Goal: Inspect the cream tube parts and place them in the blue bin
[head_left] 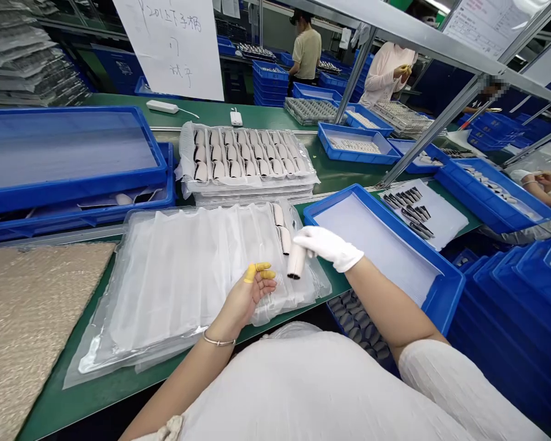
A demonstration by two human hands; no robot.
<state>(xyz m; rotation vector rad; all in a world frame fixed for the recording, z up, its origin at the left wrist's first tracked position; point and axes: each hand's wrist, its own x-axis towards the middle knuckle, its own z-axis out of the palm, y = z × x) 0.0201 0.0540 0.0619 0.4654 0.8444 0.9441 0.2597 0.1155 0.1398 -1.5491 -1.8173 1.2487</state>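
Observation:
My right hand (324, 245), in a white glove, is closed on a cream, hollow, tube-like handle piece (296, 260) with a dark open end, held tilted above the packing tray. Bare except for yellow finger cots, my left hand (258, 282) is open beside it, holding nothing. Under both hands lies the tray (174, 275), covered by a thin white translucent sheet. In its far right column sit similar cream pieces (283, 236). Behind it, a stack of filled trays (252, 180) holds several rows of the same pieces.
A paper-lined blue bin (390, 226) stands right of the tray. Dark parts (408, 211) lie on white paper beyond it. Blue bins (73, 159) and a bubble-wrap sheet (41, 306) are at left. A metal frame post (434, 131) rises behind the bin. Co-workers (307, 52) are farther back.

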